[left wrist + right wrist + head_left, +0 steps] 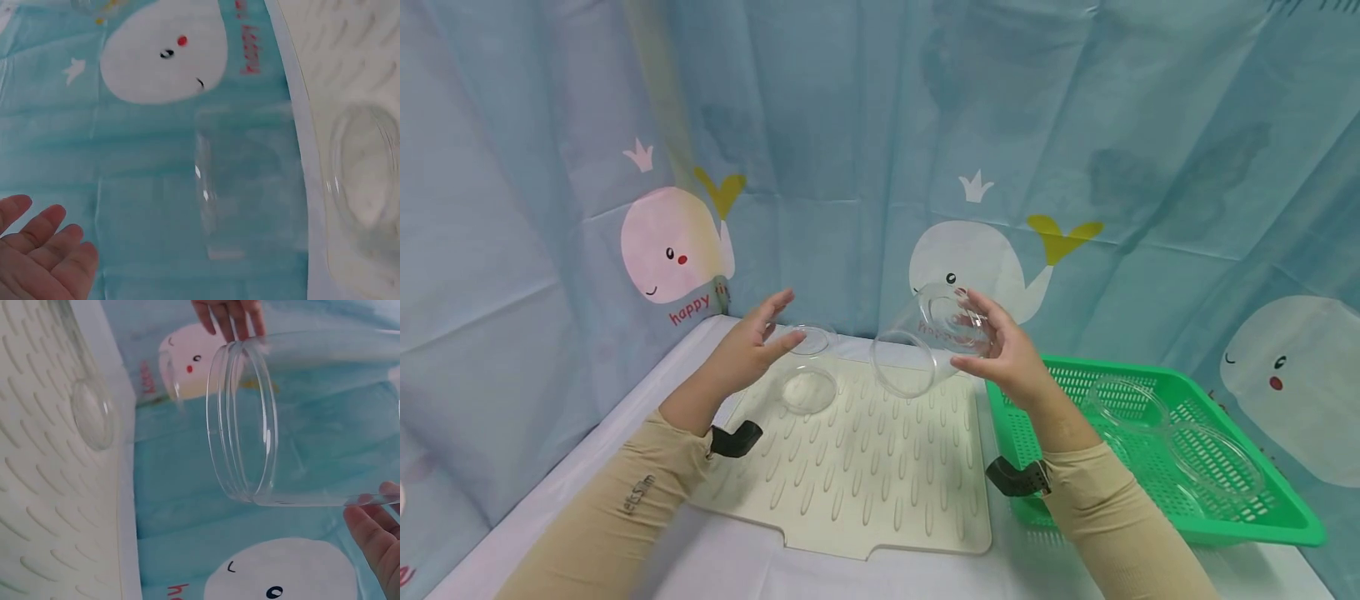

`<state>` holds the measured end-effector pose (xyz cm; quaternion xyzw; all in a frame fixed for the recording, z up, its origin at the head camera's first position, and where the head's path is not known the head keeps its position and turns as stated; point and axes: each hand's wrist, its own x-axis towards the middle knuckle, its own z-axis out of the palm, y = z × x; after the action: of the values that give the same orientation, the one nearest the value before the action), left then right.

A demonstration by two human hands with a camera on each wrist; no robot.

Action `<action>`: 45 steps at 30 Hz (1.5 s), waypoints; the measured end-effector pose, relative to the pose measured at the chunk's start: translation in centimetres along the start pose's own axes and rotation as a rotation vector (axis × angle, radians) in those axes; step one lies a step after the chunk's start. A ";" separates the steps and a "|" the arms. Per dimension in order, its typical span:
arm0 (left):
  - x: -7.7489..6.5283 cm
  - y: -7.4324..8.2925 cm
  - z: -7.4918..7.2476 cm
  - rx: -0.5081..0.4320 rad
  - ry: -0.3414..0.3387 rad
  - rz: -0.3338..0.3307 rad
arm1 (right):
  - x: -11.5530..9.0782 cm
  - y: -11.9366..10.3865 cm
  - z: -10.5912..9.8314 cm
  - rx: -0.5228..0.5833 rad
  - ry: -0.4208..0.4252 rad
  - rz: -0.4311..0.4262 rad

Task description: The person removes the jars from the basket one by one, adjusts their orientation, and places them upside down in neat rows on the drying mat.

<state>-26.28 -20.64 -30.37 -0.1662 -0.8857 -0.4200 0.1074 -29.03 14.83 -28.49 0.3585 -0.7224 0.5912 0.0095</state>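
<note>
My right hand grips a clear jar near one end, thumb below and fingers above. The jar is held tilted over the mat, its ringed mouth facing away from the palm. My left hand is raised with fingers and thumb spread, holding nothing. Just beyond its thumb, a second clear jar stands on the cream ridged mat. In the left wrist view, this standing jar shows apart from the fingertips.
A green slotted basket stands right of the mat, with several clear round pieces inside. Behind the white-covered table hangs a blue curtain printed with whales, and it also runs along the left side.
</note>
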 end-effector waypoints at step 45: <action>0.0 -14.9 1.8 0.472 -0.402 -0.280 | 0.0 1.4 -2.0 -0.198 -0.003 0.188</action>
<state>-32.10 -28.08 -42.06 -0.0927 -0.9762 -0.1729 -0.0925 -30.60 16.59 -29.02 0.2873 -0.8077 0.5147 -0.0115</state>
